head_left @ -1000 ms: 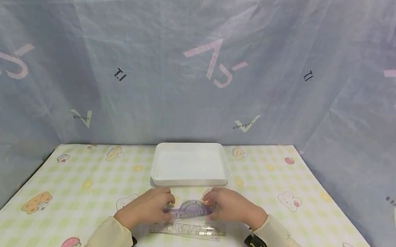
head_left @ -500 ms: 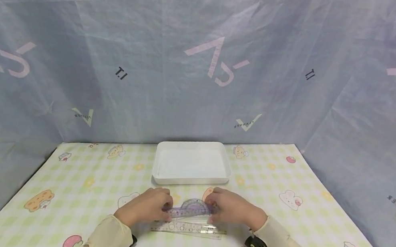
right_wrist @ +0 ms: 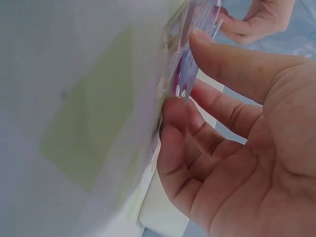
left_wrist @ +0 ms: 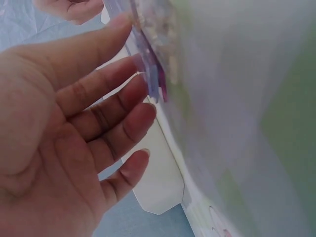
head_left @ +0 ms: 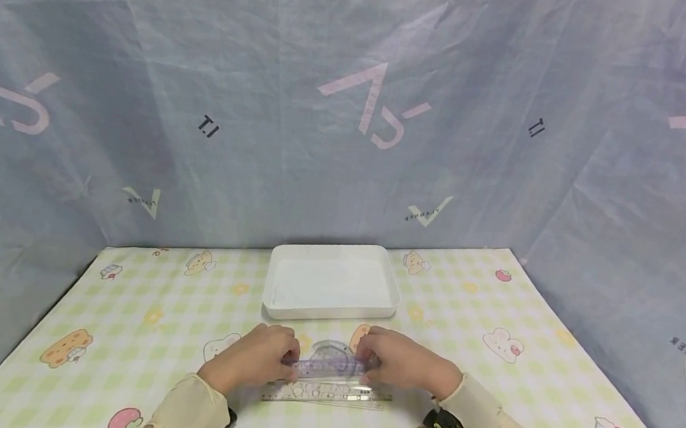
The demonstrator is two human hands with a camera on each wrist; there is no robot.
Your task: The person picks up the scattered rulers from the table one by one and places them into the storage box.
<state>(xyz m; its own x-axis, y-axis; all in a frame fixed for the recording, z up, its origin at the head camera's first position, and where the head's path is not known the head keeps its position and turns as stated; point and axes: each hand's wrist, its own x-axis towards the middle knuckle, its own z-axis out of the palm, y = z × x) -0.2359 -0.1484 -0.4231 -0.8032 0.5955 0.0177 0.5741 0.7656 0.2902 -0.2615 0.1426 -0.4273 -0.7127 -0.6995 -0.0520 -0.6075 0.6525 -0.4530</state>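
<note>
A see-through purple ruler (head_left: 319, 369) lies crosswise between my two hands in the head view. My left hand (head_left: 259, 355) pinches its left end between thumb and fingers. At the other end my right hand (head_left: 399, 361) pinches it too, its fingertips partly hidden. Behind the ruler's upper edge shows a clear protractor (head_left: 328, 351), its arc pointing away from me. In front lie clear rulers (head_left: 324, 393), partly overlapping. The left wrist view shows the purple ruler edge-on (left_wrist: 152, 81) by the fingertips; the right wrist view shows its other end (right_wrist: 186, 74).
A shallow white tray (head_left: 329, 315) stands behind my hands on the checked tablecloth (head_left: 183, 302), with no objects seen in it. A grey-blue curtain (head_left: 246, 183) hangs behind the table and along both sides.
The protractor has shifted slightly to the left and tilted behind the purple ruler. Both hands keep nearly the same place, holding the purple ruler's ends.
</note>
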